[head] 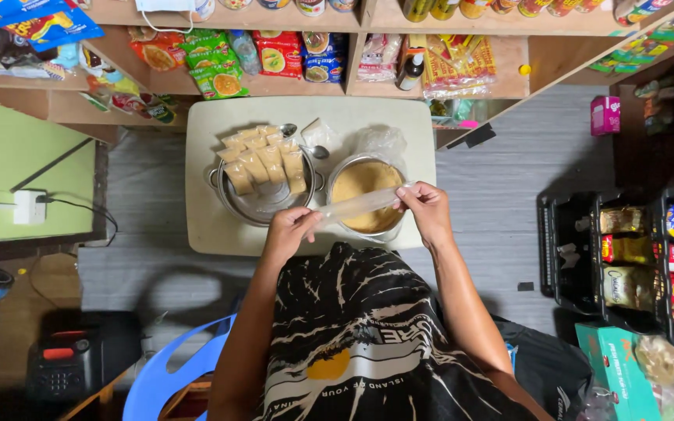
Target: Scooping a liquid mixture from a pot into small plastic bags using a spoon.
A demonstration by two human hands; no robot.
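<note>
Clear bag [360,204] is held stretched betw. left hand [290,228] & right hand [424,209], both pinched on its ends, over powder bowl [366,195]; filled packets [263,162] stacked on pot [232,204] alongside.

You have one view only, from the camera on your head, looking almost straight down past your chest. The bench [220,234] sits mid-frame at arm's reach; beyond the bench the shelves [446,31] fill the top edge.
</note>
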